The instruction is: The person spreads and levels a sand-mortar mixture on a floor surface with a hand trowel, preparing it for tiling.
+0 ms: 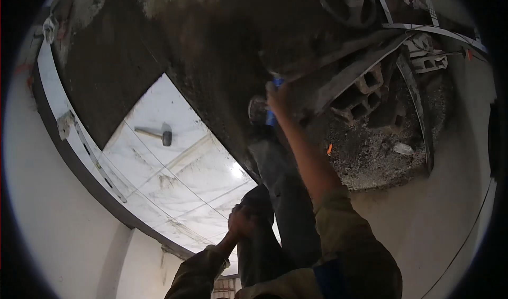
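My right hand [278, 99] is closed around a blue-handled tool [271, 118], low over the dark wet mortar [217, 82]. The tool's working end is too dark to make out. My left hand [242, 220] rests on my bent knee, its fingers curled over the dark trouser cloth. To the left lie white marble-look tiles [185, 166], smeared with some grey dirt. A rubber mallet [166, 135] with a wooden handle lies on them.
A long level [95, 158] lies along the tiles' left edge. Hollow concrete blocks [360, 100], rubble [381, 161] and a long board [344, 82] are at the right. A round bucket-like object [346, 2] stands at the top.
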